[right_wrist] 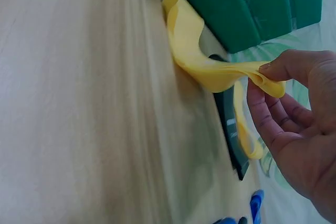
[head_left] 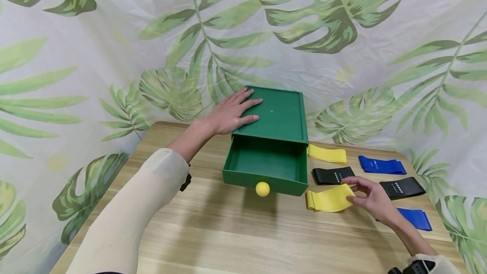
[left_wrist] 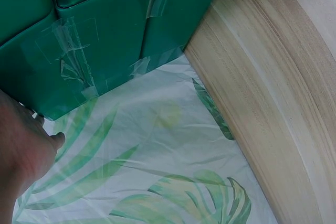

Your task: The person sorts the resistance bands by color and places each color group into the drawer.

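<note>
A green drawer box (head_left: 275, 111) stands at the back of the table, its lower drawer (head_left: 243, 177) pulled out and bare inside, with a round yellow knob (head_left: 262, 189) in front. My left hand (head_left: 230, 113) rests on the box top with straight, spread fingers. In the left wrist view that hand (left_wrist: 26, 145) touches the box edge. My right hand (head_left: 370, 198) pinches one end of a yellow resistance band (head_left: 329, 198) between thumb and fingers. The right wrist view shows the band (right_wrist: 194, 59) lifted at the pinched end, its far end near the table.
Right of the box lie another yellow band (head_left: 327, 154), a black band (head_left: 331, 176), a blue band (head_left: 381, 165), a second black band (head_left: 402, 188) and a second blue band (head_left: 416, 219). A leaf-print cloth (head_left: 228, 33) hangs behind the wooden table (head_left: 213, 240).
</note>
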`<action>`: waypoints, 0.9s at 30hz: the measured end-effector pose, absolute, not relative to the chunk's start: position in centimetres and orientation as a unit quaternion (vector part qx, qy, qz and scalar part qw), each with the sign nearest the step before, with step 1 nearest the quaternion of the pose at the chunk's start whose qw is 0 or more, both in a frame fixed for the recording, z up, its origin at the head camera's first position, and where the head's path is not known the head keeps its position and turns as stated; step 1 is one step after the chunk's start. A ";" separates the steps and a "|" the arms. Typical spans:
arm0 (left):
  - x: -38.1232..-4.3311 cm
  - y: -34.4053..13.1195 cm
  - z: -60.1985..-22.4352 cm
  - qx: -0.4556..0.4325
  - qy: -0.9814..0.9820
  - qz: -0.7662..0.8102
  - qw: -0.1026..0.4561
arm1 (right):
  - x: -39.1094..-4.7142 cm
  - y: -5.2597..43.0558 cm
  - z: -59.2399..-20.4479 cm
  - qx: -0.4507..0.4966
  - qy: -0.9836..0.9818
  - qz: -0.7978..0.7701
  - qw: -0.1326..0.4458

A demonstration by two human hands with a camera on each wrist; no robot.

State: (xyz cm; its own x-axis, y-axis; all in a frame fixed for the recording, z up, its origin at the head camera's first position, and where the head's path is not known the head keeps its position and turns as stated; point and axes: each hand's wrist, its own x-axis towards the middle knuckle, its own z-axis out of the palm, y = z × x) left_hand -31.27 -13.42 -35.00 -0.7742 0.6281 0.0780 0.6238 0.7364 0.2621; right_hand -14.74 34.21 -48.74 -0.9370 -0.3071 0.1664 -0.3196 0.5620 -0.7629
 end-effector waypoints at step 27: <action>-31.2 -13.4 -35.0 0.336 0.931 0.144 0.010 | -14.6 31.6 -42.1 0.141 -0.881 0.451 0.007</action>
State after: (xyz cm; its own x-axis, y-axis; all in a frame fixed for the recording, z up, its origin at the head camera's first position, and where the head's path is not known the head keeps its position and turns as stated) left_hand -31.22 -13.42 -34.96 -0.7743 0.6281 0.0777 0.6221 0.7328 0.2755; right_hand -14.61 31.55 -42.07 -0.9603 -0.2420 0.1390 -0.2544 0.5541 -0.7926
